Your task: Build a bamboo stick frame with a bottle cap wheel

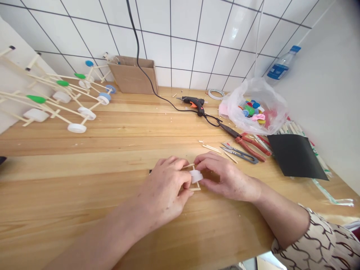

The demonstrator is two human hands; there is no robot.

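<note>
In front of me a small frame of thin wooden sticks (194,189) lies low over the table, with a white bottle cap (196,176) set across its right end. My left hand (165,183) is closed around the frame's left part and covers most of it; its fingertips reach the cap's left side. From the right, my right hand (226,174) has its thumb against the cap and its index finger at the frame's far corner. A dark tip (150,171) pokes out beyond my left hand.
Behind my hands lie snips (242,154), loose sticks (210,148), red-handled pliers (247,144) and a corded glue gun (194,103). A bag of caps (253,108) and black sheet (296,155) sit right. Several stick models (60,97) and a cardboard box (135,75) stand left.
</note>
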